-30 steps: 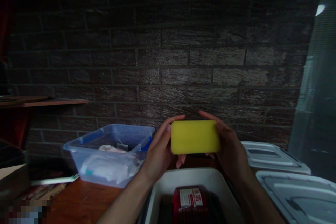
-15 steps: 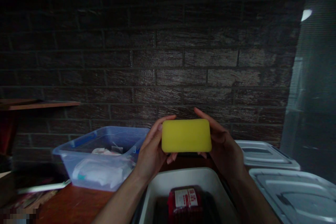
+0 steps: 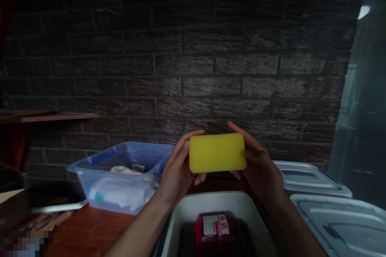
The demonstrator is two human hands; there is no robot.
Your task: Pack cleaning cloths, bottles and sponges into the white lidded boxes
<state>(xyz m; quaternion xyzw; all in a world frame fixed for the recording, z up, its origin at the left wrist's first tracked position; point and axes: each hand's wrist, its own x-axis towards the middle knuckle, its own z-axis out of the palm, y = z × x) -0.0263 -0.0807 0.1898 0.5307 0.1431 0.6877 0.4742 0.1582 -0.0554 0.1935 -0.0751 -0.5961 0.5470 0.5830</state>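
A yellow rectangular block with rounded corners [image 3: 217, 153], its kind unclear, is held up between my two hands. My left hand [image 3: 177, 168] grips its left end, thumb on the near side and fingertips showing below. Around the right end curls my right hand [image 3: 261, 164], its index finger stretched past the top edge. Beneath the block stands an open white bin [image 3: 211, 197]. Inside the bin lies a red package with a white label [image 3: 214, 233], among dark things I cannot make out.
Left of the bin, a translucent blue plastic box [image 3: 116, 182] holds white bags on the brown wooden table [image 3: 90, 229]. Two pale plastic lids [image 3: 310, 176] lie to the right. A wooden shelf [image 3: 60, 117] juts out at left before the dark brick wall [image 3: 196, 64].
The whole scene has shifted slightly rightward in view. The yellow block has tilted a little, its right end higher. Both hands keep their hold on it.
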